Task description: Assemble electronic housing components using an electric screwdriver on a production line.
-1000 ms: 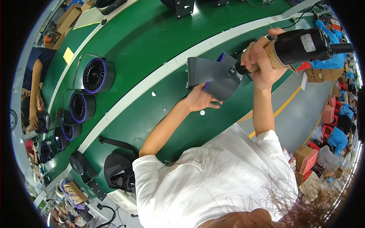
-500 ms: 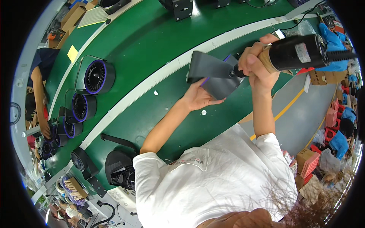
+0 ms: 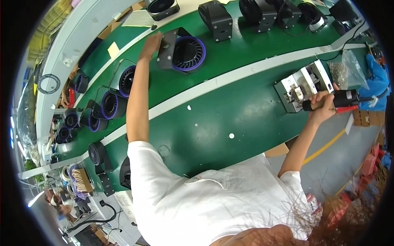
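Observation:
My left hand reaches far across to the green belt, its fingers closed at the edge of a dark bracket. That bracket belongs to a round fan with a purple ring, which rests on the belt; the fingertips are partly hidden. At the right, my right hand is wrapped around a black electric screwdriver with a cable at its back end. The tool's tip points left, in front of a white and metal box-shaped device on the near green table.
Several purple-ringed fans stand along the belt at the left, black ones at the back. A white rail separates belt and near table. A bag of small parts lies at the right. Another person's hands are at the far left.
The fan with its bracket has gone from between my hands to the far belt, with my left hand. My right hand has moved right and down with the screwdriver. The view has shifted.

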Tool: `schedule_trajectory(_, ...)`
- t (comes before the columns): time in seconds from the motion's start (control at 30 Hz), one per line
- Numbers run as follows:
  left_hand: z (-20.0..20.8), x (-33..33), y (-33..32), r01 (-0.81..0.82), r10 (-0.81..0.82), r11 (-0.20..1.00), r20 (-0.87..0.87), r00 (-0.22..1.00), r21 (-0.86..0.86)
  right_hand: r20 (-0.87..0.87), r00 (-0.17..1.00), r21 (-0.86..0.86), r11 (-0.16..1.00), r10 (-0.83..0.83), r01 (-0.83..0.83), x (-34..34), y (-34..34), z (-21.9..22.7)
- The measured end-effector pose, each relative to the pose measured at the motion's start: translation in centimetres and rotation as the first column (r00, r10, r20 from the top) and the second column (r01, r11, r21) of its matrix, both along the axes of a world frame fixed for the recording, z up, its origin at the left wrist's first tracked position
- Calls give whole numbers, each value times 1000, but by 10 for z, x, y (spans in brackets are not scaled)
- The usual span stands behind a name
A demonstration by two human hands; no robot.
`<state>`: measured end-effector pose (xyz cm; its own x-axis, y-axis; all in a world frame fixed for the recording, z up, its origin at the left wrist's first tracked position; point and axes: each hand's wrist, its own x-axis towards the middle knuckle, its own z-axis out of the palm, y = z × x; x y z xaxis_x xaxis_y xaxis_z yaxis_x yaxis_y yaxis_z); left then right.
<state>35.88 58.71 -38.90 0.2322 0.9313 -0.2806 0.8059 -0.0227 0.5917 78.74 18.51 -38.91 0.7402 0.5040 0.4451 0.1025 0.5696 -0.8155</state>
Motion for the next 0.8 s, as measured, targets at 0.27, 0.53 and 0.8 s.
schedule_trajectory(0.27, 13, 143, 13, 413, -463, 452, -188, 866, 790, -6, 1000, -64, 998, -19, 18, 0, -6, 1)
schedule_trajectory(0.53, -13, 115, 105, 572, -764, 489, 7, 645, 658, -183, 983, -76, 997, -9, -5, -9, 7, 16)
schedule_trajectory(0.8, -40, 166, 13, 14, -184, 459, 80, 980, 888, -59, 997, -54, 998, -47, 44, -21, 24, 19)
